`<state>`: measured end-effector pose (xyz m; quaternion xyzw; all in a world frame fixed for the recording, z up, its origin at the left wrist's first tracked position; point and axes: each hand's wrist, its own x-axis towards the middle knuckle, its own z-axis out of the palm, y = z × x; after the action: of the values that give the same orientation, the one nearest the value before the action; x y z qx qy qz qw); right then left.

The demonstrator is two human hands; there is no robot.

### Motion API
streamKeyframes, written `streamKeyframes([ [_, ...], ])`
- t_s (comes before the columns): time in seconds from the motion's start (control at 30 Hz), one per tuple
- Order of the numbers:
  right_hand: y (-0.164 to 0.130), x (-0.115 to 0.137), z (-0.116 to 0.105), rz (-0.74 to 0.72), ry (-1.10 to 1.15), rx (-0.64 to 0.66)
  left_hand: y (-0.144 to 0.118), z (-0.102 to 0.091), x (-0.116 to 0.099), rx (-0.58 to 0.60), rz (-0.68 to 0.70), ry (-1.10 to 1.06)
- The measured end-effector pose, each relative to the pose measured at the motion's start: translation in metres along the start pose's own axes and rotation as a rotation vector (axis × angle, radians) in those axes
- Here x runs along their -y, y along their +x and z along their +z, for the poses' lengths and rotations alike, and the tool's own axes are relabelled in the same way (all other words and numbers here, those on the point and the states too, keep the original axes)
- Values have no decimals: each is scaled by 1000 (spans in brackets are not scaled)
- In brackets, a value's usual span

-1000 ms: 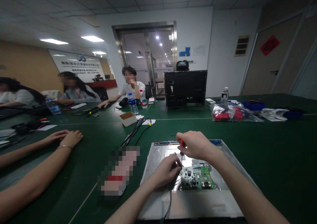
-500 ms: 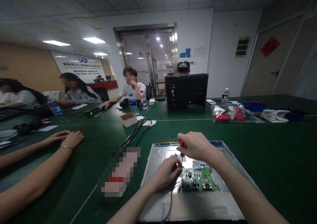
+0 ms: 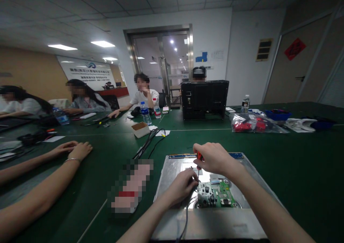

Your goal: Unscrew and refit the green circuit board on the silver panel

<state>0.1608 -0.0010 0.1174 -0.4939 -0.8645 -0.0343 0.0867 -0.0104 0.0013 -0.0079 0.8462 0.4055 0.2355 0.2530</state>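
Observation:
My right hand [image 3: 215,158] is closed round the orange and black handle of a screwdriver [image 3: 199,157], which it holds upright. Its thin shaft points down toward the upper left corner of a green circuit board [image 3: 224,194]. Close to the shaft's lower end, my left hand [image 3: 185,182] has its fingers pinched together; whatever sits between them is too small or hidden to make out. The board lies on the silver metal back of a flat panel [image 3: 228,223]. A dark cable [image 3: 186,219] runs from beside the board under my left wrist toward the panel's near edge.
Left of the panel lies a pixelated pinkish object [image 3: 131,189], with black cables [image 3: 147,142] behind it. Another person's hands [image 3: 77,151] rest on the green table. Farther back are an open small box [image 3: 140,130], bottles [image 3: 145,113], a black monitor housing [image 3: 204,99] and bagged red parts [image 3: 248,124].

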Motion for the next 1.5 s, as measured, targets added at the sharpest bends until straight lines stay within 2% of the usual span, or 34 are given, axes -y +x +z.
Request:
streamKeyframes([
  [0.1, 0, 0, -1, 21, -31, 21, 0, -1, -1, -1, -14, 17],
  [0.37, -6, -1, -4, -55, 47, 8, 0, -4, -5, 0, 2, -13],
  [0.6, -1, -1, 0, 7, -44, -12, 0, -3, -5, 2, 1, -1],
  [0.87, -7, -3, -4, -61, 82, -13, 2, -1, 0, -10, 34, -21],
  [1.13, -3, 0, -5, -12, -21, 16, 0, -2, -4, -9, -14, 12],
  [1.37, -7, -2, -5, -101, 116, 8, 2, -1, -2, -13, 2, -20],
  [1.5, -4, 1, -4, -53, 36, -5, 1, -2, -2, -1, -23, -7],
])
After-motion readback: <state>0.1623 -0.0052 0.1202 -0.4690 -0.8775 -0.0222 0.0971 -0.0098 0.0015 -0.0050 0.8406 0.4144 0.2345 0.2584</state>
